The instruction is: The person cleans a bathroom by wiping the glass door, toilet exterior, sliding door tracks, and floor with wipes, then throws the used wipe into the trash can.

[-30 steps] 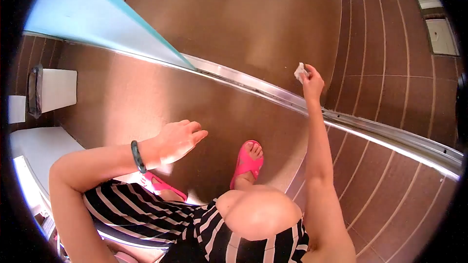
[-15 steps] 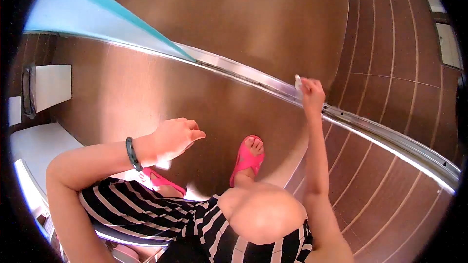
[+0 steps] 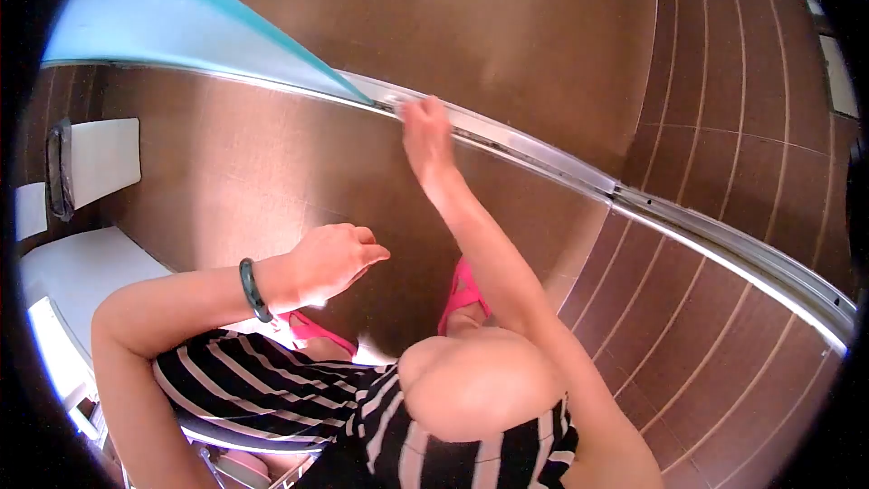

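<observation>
My right hand (image 3: pixel 427 140) is closed around a small white wad (image 3: pixel 396 104), like tissue or thin cloth, mostly covered by the fingers. It is at the metal door track (image 3: pixel 534 156), close to the lower corner of the bluish glass panel (image 3: pixel 262 45). Nearer my body, my left hand (image 3: pixel 337 263) hangs over the floor with its fingers curled in; their inner side is hidden, so I cannot see what they hold, if anything. A dark green bangle (image 3: pixel 254 290) circles the left wrist.
Brown floor (image 3: pixel 244 163) lies on both sides of the track. Striped brown tiles (image 3: pixel 697 308) fill the right side. Pink sandals (image 3: pixel 466 294) are on my feet below. At the left are a white box-like object (image 3: pixel 104 163) and a white surface (image 3: pixel 81 263).
My right hand has moved left along the track with the white wad, from near the tiles to beside the glass panel's corner. The left hand has stayed almost in place.
</observation>
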Available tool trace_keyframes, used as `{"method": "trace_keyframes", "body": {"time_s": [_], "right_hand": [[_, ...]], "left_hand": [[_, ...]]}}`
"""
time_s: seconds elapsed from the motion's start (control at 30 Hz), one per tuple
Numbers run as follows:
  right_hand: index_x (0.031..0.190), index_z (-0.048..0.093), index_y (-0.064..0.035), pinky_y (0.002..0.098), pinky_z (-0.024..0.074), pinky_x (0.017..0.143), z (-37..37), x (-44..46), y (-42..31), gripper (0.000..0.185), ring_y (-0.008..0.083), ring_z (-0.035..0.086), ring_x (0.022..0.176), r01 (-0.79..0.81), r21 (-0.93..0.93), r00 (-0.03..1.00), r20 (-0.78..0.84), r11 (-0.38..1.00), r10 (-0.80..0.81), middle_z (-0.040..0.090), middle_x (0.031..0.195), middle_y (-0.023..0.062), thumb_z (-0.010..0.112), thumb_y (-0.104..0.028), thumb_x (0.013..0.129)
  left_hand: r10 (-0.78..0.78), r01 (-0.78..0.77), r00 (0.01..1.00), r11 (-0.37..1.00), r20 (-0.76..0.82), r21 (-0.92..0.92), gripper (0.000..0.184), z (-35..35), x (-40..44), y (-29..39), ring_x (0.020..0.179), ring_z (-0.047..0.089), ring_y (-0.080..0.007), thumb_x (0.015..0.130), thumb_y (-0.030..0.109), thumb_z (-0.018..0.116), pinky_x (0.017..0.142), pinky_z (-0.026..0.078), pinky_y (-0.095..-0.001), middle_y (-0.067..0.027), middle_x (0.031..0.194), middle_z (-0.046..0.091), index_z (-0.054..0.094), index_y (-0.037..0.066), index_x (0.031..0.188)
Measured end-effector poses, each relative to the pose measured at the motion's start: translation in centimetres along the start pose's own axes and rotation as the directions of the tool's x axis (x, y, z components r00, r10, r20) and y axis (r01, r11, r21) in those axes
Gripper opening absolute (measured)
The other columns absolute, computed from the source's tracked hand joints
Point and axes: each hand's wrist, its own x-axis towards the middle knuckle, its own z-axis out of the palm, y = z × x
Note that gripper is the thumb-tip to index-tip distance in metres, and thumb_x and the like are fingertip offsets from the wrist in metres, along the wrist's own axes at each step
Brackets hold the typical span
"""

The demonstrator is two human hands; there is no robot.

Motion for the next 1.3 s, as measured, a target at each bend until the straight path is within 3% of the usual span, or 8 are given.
{"method": "trace_keyframes", "body": {"time_s": [0.03, 0.13, 0.2, 0.27, 0.5, 0.77, 0.93, 1.3], "right_hand": [[0.084, 0.057, -0.002, 0.0372, 0.0438, 0.065, 0.2, 0.6, -1.1, 0.003, 0.03, 0.053, 0.078, 0.339, -0.228, 0.939, 0.018, 0.913, -0.344, 0.052, 0.081, 0.0152, 0.058, -0.005, 0.085], [0.086, 0.057, -0.0022, 0.038, 0.0444, 0.067, -0.9, 0.5, -0.5, 0.005, 0.0293, 0.053, 0.082, 0.405, -0.264, 0.914, 0.079, 0.875, -0.399, 0.051, 0.085, 0.0147, 0.059, -0.006, 0.085], [0.09, 0.06, -0.0017, 0.0384, 0.0459, 0.072, -3.9, -1.1, 0.8, 0.007, 0.0285, 0.053, 0.085, -0.272, 0.131, 0.962, 0.069, 0.953, 0.265, 0.052, 0.09, 0.0147, 0.06, -0.005, 0.083], [0.094, 0.065, -0.0026, 0.0389, 0.0476, 0.075, -9.5, -3.3, 4.5, 0.018, 0.0287, 0.056, 0.085, 0.241, -0.367, 0.962, -0.034, 0.898, -0.272, 0.057, 0.087, 0.0145, 0.059, 0.003, 0.078], [0.098, 0.067, -0.0059, 0.0398, 0.0476, 0.07, -29.1, -9.8, 12.0, 0.024, 0.0314, 0.057, 0.079, -0.156, -0.774, 0.974, -0.223, 0.613, -0.035, 0.055, 0.086, 0.0132, 0.059, 0.004, 0.077], [0.092, 0.064, -0.0054, 0.0451, 0.0527, 0.069, -31.2, -14.0, 13.1, 0.013, 0.0348, 0.06, 0.086, -0.395, -0.855, 0.908, -0.31, 0.335, 0.281, 0.057, 0.093, 0.0156, 0.057, -0.003, 0.081], [0.082, 0.067, -0.0015, 0.0335, 0.0563, 0.066, -29.9, -14.5, 15.4, 0.01, 0.025, 0.062, 0.087, -0.169, -0.984, 0.965, -0.155, 0.05, 0.212, 0.057, 0.095, 0.0135, 0.058, -0.005, 0.081], [0.1, 0.055, 0.0013, 0.0504, 0.0469, 0.072, -25.8, -44.2, 11.8, 0.022, 0.0414, 0.059, 0.082, -0.533, -0.803, 0.741, -0.292, 0.266, 0.605, 0.058, 0.09, 0.0251, 0.048, -0.017, 0.09]], "left_hand": [[0.001, -0.001, 1.0, 1.0, 0.001, 0.004, 0.02, -0.1, 0.0, 0.1, 0.08, 0.065, -0.0276, 0.086, 0.015, 0.061, 0.066, 0.055, -0.0387, -0.0074, 0.092, 0.066, 0.069, 0.013, 0.104], [0.004, -0.004, 0.999, 1.0, 0.036, 0.001, 0.021, -0.4, 0.3, 0.3, 0.082, 0.065, -0.0277, 0.085, 0.015, 0.062, 0.067, 0.055, -0.0387, -0.0073, 0.094, 0.066, 0.068, 0.013, 0.105], [-0.035, 0.036, 0.999, 0.999, 0.037, -0.03, 0.023, -0.5, 0.2, 0.5, 0.084, 0.064, -0.028, 0.083, 0.011, 0.061, 0.071, 0.054, -0.0398, -0.0072, 0.092, 0.065, 0.068, 0.012, 0.105], [-0.017, 0.019, 0.999, 0.999, 0.043, -0.027, 0.023, -0.9, 0.4, 0.4, 0.084, 0.064, -0.0279, 0.083, 0.011, 0.061, 0.071, 0.054, -0.0396, -0.0071, 0.092, 0.065, 0.068, 0.012, 0.105], [0.036, -0.034, 0.996, 0.999, 0.078, -0.026, 0.022, -0.3, 1.4, 0.8, 0.084, 0.064, -0.0274, 0.083, 0.009, 0.061, 0.07, 0.053, -0.0389, -0.0071, 0.091, 0.064, 0.068, 0.011, 0.104], [0.024, -0.02, 0.997, 0.998, 0.079, -0.054, 0.022, -0.6, 1.2, 1.0, 0.085, 0.063, -0.0298, 0.084, 0.008, 0.06, 0.071, 0.053, -0.0397, -0.0092, 0.09, 0.064, 0.067, 0.008, 0.104], [0.063, -0.06, 0.996, 0.997, 0.061, -0.055, 0.023, -0.3, 0.9, 1.3, 0.084, 0.064, -0.0292, 0.083, 0.006, 0.061, 0.071, 0.053, -0.0395, -0.0094, 0.092, 0.065, 0.067, 0.008, 0.104], [0.1, -0.095, 0.994, 0.988, 0.039, -0.118, 0.024, -0.9, 0.6, 1.5, 0.082, 0.064, -0.0297, 0.081, 0.005, 0.062, 0.069, 0.054, -0.0396, -0.0095, 0.09, 0.066, 0.067, 0.008, 0.105]]}}
